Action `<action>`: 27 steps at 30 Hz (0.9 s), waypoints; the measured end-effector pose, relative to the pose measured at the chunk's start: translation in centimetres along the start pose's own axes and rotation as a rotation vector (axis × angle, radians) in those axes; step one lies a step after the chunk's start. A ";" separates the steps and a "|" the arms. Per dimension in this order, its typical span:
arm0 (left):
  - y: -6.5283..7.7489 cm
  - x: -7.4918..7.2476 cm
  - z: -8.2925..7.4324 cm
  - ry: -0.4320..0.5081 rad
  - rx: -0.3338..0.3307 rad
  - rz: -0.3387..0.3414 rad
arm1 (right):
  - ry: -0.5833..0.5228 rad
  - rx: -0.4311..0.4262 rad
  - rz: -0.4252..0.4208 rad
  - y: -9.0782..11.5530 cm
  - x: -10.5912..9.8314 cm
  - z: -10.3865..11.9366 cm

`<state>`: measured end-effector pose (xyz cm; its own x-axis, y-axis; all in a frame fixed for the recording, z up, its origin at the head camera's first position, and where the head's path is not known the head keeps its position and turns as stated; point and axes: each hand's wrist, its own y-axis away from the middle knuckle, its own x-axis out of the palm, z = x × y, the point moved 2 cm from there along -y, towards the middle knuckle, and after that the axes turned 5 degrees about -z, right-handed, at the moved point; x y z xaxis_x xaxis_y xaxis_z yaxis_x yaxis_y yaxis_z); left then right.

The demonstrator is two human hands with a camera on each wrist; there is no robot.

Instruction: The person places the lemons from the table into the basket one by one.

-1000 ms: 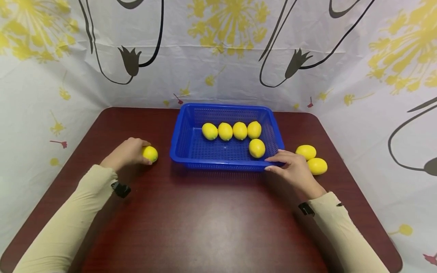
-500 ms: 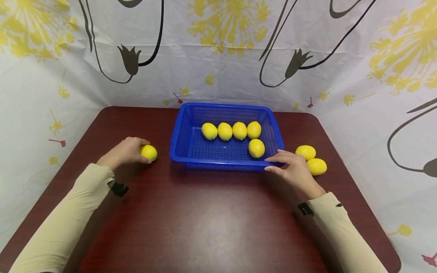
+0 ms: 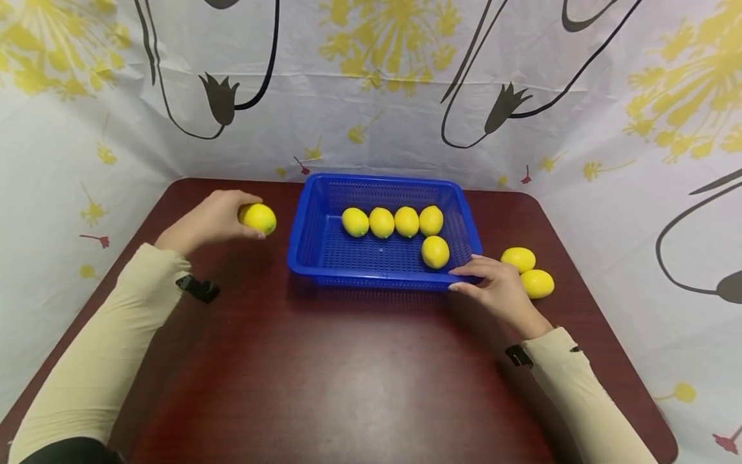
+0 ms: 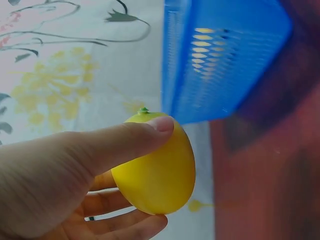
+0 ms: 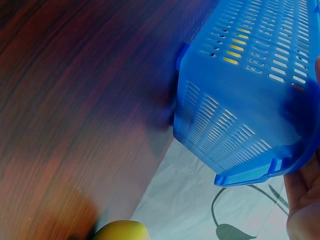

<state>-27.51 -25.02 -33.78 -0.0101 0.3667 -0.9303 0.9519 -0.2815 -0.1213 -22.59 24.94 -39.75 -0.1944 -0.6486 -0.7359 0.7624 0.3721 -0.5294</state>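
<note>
ok, l. hand grips lemon, long axis ~l-r, tip twd basket

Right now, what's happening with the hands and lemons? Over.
Left hand holds a lemon left of the blue basket. Right hand grips its near rim. Five lemons inside. Nothing visible between held lemon and basket.

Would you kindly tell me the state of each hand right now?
Left hand: closed, holding a lemon.
Right hand: closed, pinching the blue basket's rim.
</note>
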 end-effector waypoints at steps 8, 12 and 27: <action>-2.3 -1.7 -3.8 -0.001 0.118 -0.042 | 0.002 0.015 -0.001 0.1 0.0 0.1; -3.7 -1.8 -5.7 0.000 0.165 -0.028 | 0.003 0.013 -0.002 0.1 0.1 0.1; -7.7 -1.2 -12.5 0.029 0.242 0.091 | -0.017 0.012 -0.001 0.1 0.0 0.3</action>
<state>-31.01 -12.23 -27.40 0.0843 0.3540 -0.9314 0.8476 -0.5169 -0.1198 -22.31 24.80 -39.67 -0.1851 -0.6601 -0.7280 0.7697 0.3632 -0.5250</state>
